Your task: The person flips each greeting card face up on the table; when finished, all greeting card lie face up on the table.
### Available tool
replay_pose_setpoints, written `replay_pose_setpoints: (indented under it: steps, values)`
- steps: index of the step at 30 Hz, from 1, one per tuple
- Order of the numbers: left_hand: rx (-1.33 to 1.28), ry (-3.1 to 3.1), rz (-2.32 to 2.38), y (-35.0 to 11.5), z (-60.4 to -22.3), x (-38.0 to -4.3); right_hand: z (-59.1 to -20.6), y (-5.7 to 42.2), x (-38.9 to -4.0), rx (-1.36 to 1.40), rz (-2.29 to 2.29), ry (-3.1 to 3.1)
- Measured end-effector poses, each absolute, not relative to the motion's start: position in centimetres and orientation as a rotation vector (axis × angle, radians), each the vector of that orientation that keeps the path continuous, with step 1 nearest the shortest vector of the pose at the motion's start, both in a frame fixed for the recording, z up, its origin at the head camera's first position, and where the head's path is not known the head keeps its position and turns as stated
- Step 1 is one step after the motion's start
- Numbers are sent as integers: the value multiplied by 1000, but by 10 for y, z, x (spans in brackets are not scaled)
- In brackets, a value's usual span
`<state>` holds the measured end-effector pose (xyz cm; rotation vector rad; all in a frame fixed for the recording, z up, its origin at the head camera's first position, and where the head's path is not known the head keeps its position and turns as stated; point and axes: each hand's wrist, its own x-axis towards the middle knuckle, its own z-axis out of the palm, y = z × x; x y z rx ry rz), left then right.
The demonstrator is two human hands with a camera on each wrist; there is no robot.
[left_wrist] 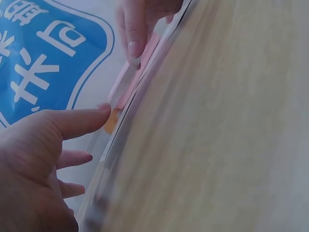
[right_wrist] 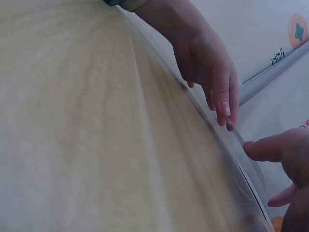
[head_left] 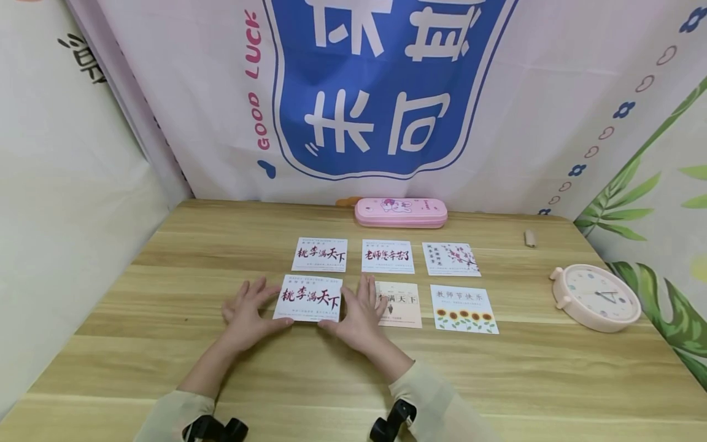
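A white card [head_left: 308,299] with dark red Chinese lettering lies between my two hands at the front left of a group of cards. My left hand [head_left: 248,313] holds its left side, thumb at the near left corner and fingers spread along the edge. On the opposite side my right hand [head_left: 356,316] holds it, with the thumb at the near right corner. The raised fingers of that hand partly cover a cream card [head_left: 405,307] to the right. In the right wrist view the left hand [right_wrist: 212,72] has its fingertips at the thin card edge.
Behind stand a matching lettered card [head_left: 319,255], another red-lettered card [head_left: 388,256] and a blossom card [head_left: 452,259]. A sunflower card [head_left: 464,309] lies front right. A pink pencil case [head_left: 401,213], a small eraser-like block [head_left: 530,238] and a pink clock [head_left: 598,298] are on the wooden table [head_left: 265,399].
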<state>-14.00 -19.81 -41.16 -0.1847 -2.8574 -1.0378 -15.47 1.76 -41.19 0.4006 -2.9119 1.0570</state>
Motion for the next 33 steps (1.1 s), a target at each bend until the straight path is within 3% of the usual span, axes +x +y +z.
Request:
replay_pose_setpoints:
  steps: [33]
  values:
    - [-133,-2902,-880,-190,-417,-139,-419,19,-155,444,1008,-2947]
